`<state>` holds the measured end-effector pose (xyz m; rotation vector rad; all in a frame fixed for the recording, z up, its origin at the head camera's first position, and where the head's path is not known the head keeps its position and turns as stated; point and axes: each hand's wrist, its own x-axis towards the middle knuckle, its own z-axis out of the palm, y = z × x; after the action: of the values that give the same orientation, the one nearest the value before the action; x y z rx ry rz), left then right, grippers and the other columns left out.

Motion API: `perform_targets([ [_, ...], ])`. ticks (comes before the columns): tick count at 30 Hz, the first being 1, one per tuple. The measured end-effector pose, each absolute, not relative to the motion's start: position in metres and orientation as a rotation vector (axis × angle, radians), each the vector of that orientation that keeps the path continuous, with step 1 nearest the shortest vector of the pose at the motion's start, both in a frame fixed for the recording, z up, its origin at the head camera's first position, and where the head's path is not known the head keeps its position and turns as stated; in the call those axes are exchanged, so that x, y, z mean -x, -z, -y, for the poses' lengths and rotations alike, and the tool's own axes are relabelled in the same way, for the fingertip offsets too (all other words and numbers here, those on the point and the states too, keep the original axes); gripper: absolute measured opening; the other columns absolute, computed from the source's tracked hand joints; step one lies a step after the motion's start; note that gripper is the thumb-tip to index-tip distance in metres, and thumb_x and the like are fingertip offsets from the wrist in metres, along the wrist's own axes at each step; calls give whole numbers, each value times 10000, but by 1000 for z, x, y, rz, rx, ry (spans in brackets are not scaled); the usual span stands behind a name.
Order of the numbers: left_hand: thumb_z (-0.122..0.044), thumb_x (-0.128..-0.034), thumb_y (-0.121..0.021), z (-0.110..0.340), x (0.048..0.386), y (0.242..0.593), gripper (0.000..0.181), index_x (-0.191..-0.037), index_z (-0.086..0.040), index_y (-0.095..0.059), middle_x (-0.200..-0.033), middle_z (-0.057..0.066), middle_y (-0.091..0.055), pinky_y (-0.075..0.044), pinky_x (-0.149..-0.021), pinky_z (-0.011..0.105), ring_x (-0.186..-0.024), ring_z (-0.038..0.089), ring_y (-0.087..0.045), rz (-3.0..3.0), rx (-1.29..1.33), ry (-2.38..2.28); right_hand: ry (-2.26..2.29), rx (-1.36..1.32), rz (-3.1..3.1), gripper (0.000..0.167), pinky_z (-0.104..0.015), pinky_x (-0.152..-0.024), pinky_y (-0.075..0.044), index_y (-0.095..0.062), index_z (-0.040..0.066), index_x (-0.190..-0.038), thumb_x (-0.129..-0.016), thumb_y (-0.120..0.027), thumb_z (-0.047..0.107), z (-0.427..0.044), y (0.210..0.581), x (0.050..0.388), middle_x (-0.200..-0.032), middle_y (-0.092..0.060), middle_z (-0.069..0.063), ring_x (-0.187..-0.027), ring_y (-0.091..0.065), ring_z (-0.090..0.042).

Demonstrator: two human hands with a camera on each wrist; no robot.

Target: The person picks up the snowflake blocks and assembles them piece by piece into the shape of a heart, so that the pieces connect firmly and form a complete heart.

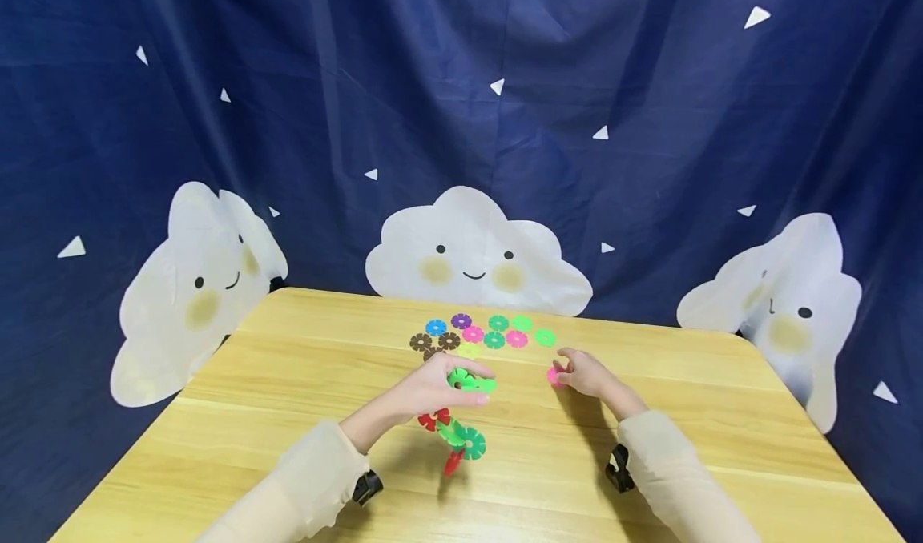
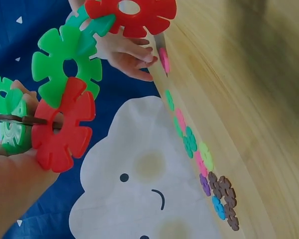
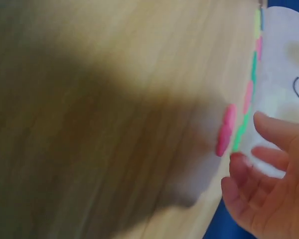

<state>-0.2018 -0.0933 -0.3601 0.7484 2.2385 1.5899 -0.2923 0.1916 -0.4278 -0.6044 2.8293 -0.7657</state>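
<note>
A chain of notched plastic discs hangs from the left hand, whose fingers and thumb grip its light green pieces. Below the hand dangle red, green and teal discs, with a red one lowest. In the left wrist view a brown disc, seen edge-on, joins a red disc. The right hand is over a pink disc on the table; in the right wrist view its relaxed, parted fingers are beside the pink disc, holding nothing.
Loose discs lie flat in a cluster behind the hands: blue, purple, brown, pink, teal, yellow and light green. The wooden table ends at a dark blue curtain with smiling clouds.
</note>
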Motion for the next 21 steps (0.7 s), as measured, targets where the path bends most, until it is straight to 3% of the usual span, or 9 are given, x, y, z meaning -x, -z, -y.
perform_targets([
  [2, -176, -807, -684, 93, 201, 360, 370, -1138, -23, -620, -1186, 112, -591, -436, -821, 319, -900, 146, -523, -2227, -752, -1583, 716, 549, -2857, 346, -313, -632, -405, -528, -132, -1059, -791, -655, 47, -192, 432, 292, -764, -542, -112, -694, -473, -195],
  [4, -183, -808, -685, 94, 200, 360, 373, -1137, -19, -619, -1179, 102, -596, -439, -846, 323, -1038, 170, -507, -2224, -761, -1575, 682, 514, -2878, 277, -329, -676, -401, -547, -88, -941, -756, -690, 62, -194, 436, 290, -786, -525, -112, -756, -460, -223],
  [6, -182, -809, -685, 94, 199, 360, 374, -1135, -12, -617, -1176, 106, -597, -444, -855, 328, -1065, 188, -506, -2226, -774, -1574, 693, 464, -2884, 254, -333, -682, -389, -515, -45, -848, -728, -713, 58, -194, 439, 288, -767, -480, -95, -773, -431, -236],
  [9, -172, -809, -684, 95, 199, 360, 367, -1129, -6, -618, -1165, 115, -600, -450, -828, 316, -1029, 178, -508, -2233, -792, -1576, 781, 397, -2884, 277, -322, -665, -399, -447, -21, -830, -731, -702, 21, -193, 440, 286, -757, -474, -94, -745, -443, -222],
  [13, -164, -793, -697, 95, 199, 358, 367, -1113, -1, -623, -1153, 124, -602, -458, -750, 270, -899, 112, -518, -2273, -789, -1569, 1057, 458, -2807, 243, -282, -573, -458, -414, -27, -885, -780, -631, -57, -186, 434, 281, -725, -505, -92, -643, -511, -173],
  [17, -183, -766, -720, 94, 199, 357, 387, -1097, -4, -629, -1116, 123, -613, -429, -583, 227, -618, 78, -453, -2355, -726, -1568, 1373, 623, -2645, 234, -316, -561, -509, -439, -71, -1032, -828, -553, -84, -168, 413, 270, -722, -566, -134, -615, -569, -206],
  [21, -217, -754, -729, 94, 199, 356, 370, -1067, -39, -647, -1049, 90, -615, -409, -568, 230, -623, 79, -433, -2453, -616, -1571, 1634, 682, -2472, 325, -304, -576, -512, -402, -87, -1138, -856, -558, -45, -142, 387, 251, -731, -587, -194, -606, -564, -178],
])
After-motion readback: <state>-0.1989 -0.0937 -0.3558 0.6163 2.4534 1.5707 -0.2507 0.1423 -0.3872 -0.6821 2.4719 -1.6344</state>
